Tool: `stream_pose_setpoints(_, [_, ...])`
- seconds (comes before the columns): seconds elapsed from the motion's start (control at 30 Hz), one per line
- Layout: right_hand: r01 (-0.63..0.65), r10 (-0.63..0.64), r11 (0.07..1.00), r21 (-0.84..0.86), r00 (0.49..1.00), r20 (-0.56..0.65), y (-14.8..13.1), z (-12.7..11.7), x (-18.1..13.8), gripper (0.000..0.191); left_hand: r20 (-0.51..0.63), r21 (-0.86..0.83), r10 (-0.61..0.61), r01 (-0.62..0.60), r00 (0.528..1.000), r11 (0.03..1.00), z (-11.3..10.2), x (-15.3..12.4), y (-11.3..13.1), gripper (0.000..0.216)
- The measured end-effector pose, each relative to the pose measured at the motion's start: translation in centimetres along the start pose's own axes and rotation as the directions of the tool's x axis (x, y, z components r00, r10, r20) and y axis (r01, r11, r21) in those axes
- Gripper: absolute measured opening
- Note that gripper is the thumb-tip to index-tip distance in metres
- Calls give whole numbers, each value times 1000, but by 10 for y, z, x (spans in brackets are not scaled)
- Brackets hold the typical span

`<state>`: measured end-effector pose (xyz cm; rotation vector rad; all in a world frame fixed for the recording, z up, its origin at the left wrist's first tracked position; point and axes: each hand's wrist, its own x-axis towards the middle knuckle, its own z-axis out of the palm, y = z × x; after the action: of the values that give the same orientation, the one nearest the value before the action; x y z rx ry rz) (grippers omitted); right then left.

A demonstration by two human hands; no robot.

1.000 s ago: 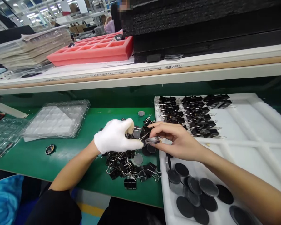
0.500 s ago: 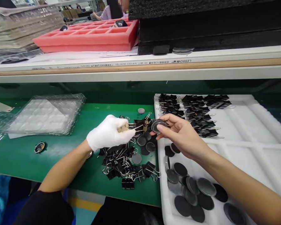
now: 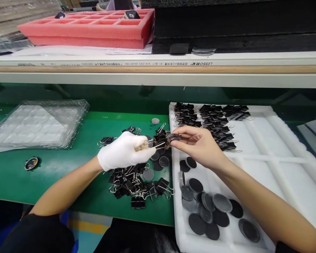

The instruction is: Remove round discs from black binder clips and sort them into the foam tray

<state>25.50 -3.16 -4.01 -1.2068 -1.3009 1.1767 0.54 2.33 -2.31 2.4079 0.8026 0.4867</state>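
Note:
My left hand (image 3: 126, 147), in a white glove, pinches the wire handles of a black binder clip (image 3: 158, 141). The clip's jaws face right. Bare, my right hand (image 3: 200, 143) grips dark round discs (image 3: 175, 136) between thumb and fingers, tilted nearly edge-on. Their left edge meets the clip's jaws; whether they sit inside cannot be made out. Under my hands lies a heap of loose binder clips (image 3: 129, 182), with several round discs (image 3: 163, 161) beside it on the green table.
At the right, a white foam tray (image 3: 258, 140) bears rows of clipped pieces (image 3: 217, 126) at the back and loose discs (image 3: 222, 203) in front. Clear plastic trays (image 3: 76, 116) and a small round part (image 3: 31, 163) lie left. Above runs a shelf (image 3: 121, 79) with a pink foam tray (image 3: 94, 38).
The discs in my right hand have turned from face-up to nearly edge-on and come up against the clip's jaws. The camera view has shifted slightly.

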Motion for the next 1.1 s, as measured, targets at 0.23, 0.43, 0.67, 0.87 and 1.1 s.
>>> stream_pose_setpoints(0.23, [119, -116, 992, -49, 991, 68, 7, 0, -1, 9, 1, 104, 83, -83, 997, 991, 9, -5, -4, 40])
stream_pose_setpoints(0.43, [103, -99, 994, -36, 990, 98, 11, 6, -4, 5, -53, 197, 36, -25, 998, 980, 6, -9, 6, 27])
stream_pose_setpoints(0.67, [203, -165, 940, -275, 974, 156, -14, 10, 17, 27, -110, 77, -176, 185, 978, 980, -22, -3, 8, 39])
stream_pose_setpoints(0.87, [180, 125, 323, -929, 965, 231, -17, 27, 115, 34, -215, -176, -394, 362, 894, 916, -67, 2, -29, 50])
stream_pose_setpoints(1.1, [232, 277, 119, -965, 926, 257, 9, 63, 151, 26, -230, -329, -391, 307, 891, 893, -85, -5, -55, 54])
